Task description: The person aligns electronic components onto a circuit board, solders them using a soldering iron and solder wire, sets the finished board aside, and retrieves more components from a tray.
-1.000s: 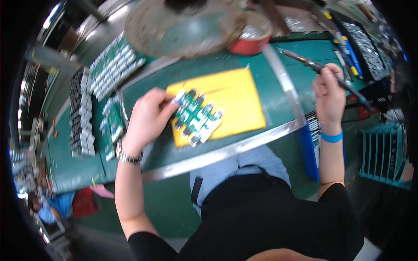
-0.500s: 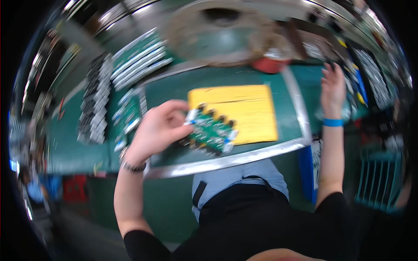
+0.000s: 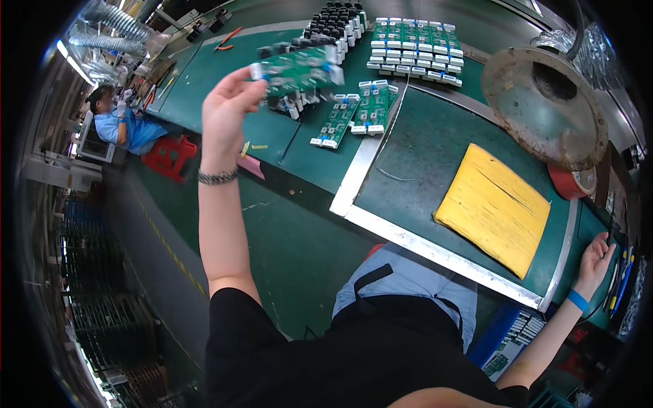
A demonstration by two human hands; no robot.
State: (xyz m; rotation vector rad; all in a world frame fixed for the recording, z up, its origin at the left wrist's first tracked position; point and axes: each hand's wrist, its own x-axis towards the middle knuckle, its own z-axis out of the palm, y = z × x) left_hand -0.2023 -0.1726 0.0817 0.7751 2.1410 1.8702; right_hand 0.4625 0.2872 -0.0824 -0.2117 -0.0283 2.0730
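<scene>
My left hand (image 3: 231,109) is raised at the upper left, thumb and fingers pinching one end of a green circuit board (image 3: 292,73) with white connectors. The board is slightly blurred and hangs over a row of black-and-white parts, partly hiding it. At the right edge of the bench, my right hand (image 3: 596,262) is beside several pens or slim tools (image 3: 620,282). Its fingers are curled around a dark, thin thing that I cannot make out. Between the hands lies a yellow, cut-marked pad (image 3: 495,209).
Several green boards (image 3: 372,109) lie left of the metal-edged work area (image 3: 449,262). Behind them are stacked boards (image 3: 416,51) and the black-and-white parts (image 3: 337,24). A round lamp-like hood (image 3: 503,102) and red tape roll (image 3: 563,182) stand right. Another person (image 3: 126,126) sits far left.
My left hand has carried the circuit board from above the yellow pad to the left, over the row of parts. The view has turned left. My right hand stays near the tools.
</scene>
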